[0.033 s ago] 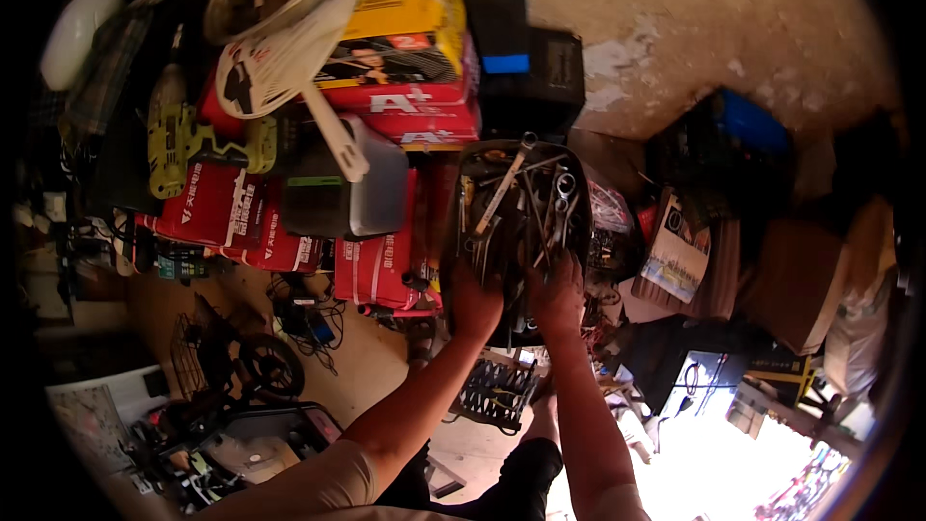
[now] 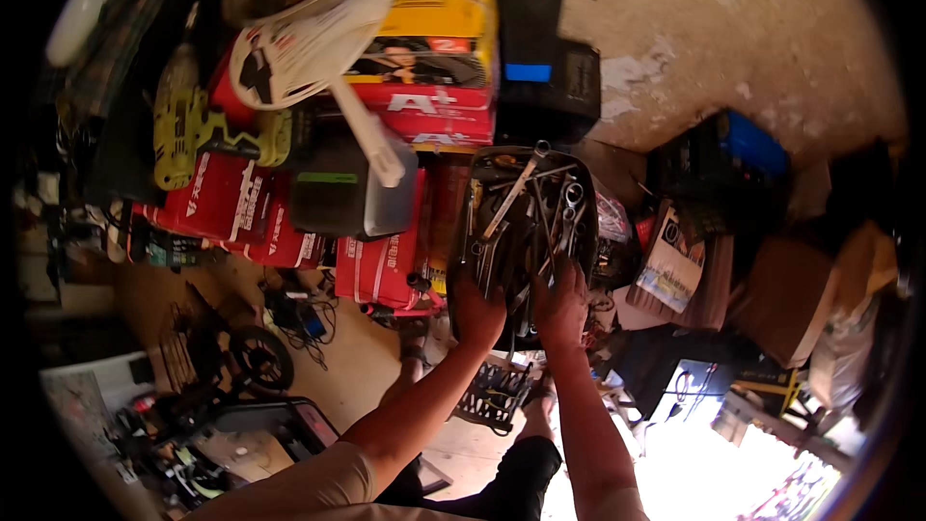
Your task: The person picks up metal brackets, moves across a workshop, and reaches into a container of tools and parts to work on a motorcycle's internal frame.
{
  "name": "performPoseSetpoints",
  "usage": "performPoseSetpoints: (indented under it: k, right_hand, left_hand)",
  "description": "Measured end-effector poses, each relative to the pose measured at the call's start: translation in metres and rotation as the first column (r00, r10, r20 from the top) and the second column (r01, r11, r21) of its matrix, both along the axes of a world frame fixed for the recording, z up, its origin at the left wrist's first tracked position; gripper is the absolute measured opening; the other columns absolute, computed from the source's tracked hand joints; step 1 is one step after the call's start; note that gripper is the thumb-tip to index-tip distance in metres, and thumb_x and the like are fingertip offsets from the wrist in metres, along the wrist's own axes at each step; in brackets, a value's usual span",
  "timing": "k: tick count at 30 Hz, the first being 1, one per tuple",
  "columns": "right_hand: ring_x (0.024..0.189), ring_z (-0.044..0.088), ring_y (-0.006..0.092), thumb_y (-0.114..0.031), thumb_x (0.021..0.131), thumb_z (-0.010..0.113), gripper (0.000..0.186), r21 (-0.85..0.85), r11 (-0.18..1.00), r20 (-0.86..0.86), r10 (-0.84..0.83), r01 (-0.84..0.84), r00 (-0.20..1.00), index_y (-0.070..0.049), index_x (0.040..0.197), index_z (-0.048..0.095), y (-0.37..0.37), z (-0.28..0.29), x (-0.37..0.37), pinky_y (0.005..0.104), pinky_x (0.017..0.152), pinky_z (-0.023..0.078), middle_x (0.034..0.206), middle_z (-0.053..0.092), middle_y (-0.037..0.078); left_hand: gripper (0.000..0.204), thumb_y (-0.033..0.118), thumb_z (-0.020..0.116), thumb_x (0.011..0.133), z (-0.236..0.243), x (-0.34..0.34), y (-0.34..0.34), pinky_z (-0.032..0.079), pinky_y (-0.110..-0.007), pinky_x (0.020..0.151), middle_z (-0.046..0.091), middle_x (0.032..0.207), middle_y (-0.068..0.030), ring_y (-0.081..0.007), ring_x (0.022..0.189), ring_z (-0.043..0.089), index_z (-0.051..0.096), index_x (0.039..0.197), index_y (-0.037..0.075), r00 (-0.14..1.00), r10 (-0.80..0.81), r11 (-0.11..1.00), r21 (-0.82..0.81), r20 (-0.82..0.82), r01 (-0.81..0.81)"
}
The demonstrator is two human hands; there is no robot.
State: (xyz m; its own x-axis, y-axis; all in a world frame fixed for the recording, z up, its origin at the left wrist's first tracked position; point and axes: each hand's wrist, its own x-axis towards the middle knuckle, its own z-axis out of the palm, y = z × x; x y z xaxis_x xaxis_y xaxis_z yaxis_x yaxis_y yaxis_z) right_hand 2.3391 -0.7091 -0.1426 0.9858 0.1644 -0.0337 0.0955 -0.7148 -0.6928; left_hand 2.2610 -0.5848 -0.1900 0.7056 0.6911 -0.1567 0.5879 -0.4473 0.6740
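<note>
A dark, deep bin (image 2: 453, 232) full of metal hand tools stands before me. Both hands reach into its near part. On the left side, my left hand (image 2: 479, 316) rests among the tools, thumb apart from the fingers; its fingertips fade into shadow. Over the right side lies my right hand (image 2: 562, 311), open, fingers stretched forward onto the tools. Beyond my hands, a long shiny wrench (image 2: 515, 191) lies slanted on top of the pile. Near the right wall is a ring-ended wrench (image 2: 574, 196). The tools under my palms are hidden.
Red boxes (image 2: 381, 265), a grey-black case (image 2: 352, 193) and a white fly-swatter-like paddle (image 2: 362, 125) are at left, with a yellow-green drill (image 2: 178, 135). Stacked cartons (image 2: 434, 0) stand behind. A bundle of cardboard (image 2: 709, 280) is at right. A black crate (image 2: 492, 396) sits by my feet.
The whole view has shifted slightly, so the bin and boxes appear a little farther right. My hands stay in the bin in nearly the same pose.
</note>
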Motion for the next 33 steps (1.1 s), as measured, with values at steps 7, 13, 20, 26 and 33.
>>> performPoseSetpoints:
  k: [7, 13, 20, 26, 33]
  right_hand:
    - [0.125, 0.062, 0.0400, -0.017, 0.085, 0.077, 0.042, -0.301, 0.607, 0.253, 0.795, -0.736, 0.552, 0.000, 0.123, 0.069, 0.093, 0.009, 0.086, 0.0495, 0.112, 0.046, 0.126, 0.068, 0.020]
    - [0.116, 0.060, 0.0317, -0.044, 0.097, 0.065, 0.042, -0.639, 0.331, -0.033, 0.890, -0.694, 0.454, -0.007, 0.113, 0.076, 0.138, -0.026, 0.123, 0.0458, 0.106, 0.042, 0.117, 0.070, 0.014]
    - [0.109, 0.062, 0.0303, -0.044, 0.092, 0.073, 0.037, -0.752, 0.207, -0.120, 0.891, -0.627, 0.437, -0.008, 0.093, 0.081, 0.140, -0.019, 0.143, 0.0455, 0.098, 0.045, 0.102, 0.072, 0.011]
    - [0.107, 0.064, 0.0321, -0.025, 0.085, 0.074, 0.018, -0.613, 0.307, 0.005, 0.923, -0.728, 0.385, -0.007, 0.087, 0.077, 0.101, 0.002, 0.143, 0.0462, 0.098, 0.047, 0.105, 0.072, 0.013]
    - [0.113, 0.064, 0.0314, -0.011, 0.078, 0.067, 0.031, -0.459, 0.223, 0.217, 0.967, -0.860, 0.135, -0.002, 0.108, 0.071, 0.133, -0.018, 0.113, 0.0432, 0.102, 0.048, 0.111, 0.069, 0.012]
  left_hand:
    - [0.084, 0.018, 0.075, 0.084, -0.011, -0.023, 0.004, 0.038, -0.049, 0.123, 0.050, 0.151, -0.0354, -0.0483, 0.142, 0.048, 0.039, 0.154, -0.011, 0.998, 0.060, 0.985, -0.163, -0.023, -0.063]
    - [0.080, 0.018, 0.075, 0.083, -0.010, -0.018, 0.020, 0.039, -0.047, 0.123, 0.054, 0.147, -0.0378, -0.0489, 0.140, 0.052, 0.044, 0.150, -0.013, 0.975, 0.221, 0.936, -0.277, -0.026, -0.220]
    - [0.083, 0.025, 0.078, 0.084, -0.002, -0.010, 0.020, 0.040, -0.046, 0.122, 0.051, 0.150, -0.0375, -0.0485, 0.143, 0.049, 0.044, 0.149, -0.015, 0.992, 0.124, 0.974, -0.191, -0.019, -0.126]
    - [0.095, 0.030, 0.082, 0.084, -0.004, -0.006, 0.009, 0.043, -0.047, 0.120, 0.049, 0.151, -0.0365, -0.0483, 0.140, 0.051, 0.037, 0.155, -0.013, 0.977, 0.208, 0.949, -0.233, -0.043, -0.213]
    - [0.092, 0.027, 0.090, 0.077, -0.020, -0.009, 0.029, 0.037, -0.044, 0.123, 0.052, 0.153, -0.0305, -0.0403, 0.146, 0.049, 0.048, 0.150, -0.009, 0.985, 0.113, 0.973, -0.217, 0.134, -0.082]
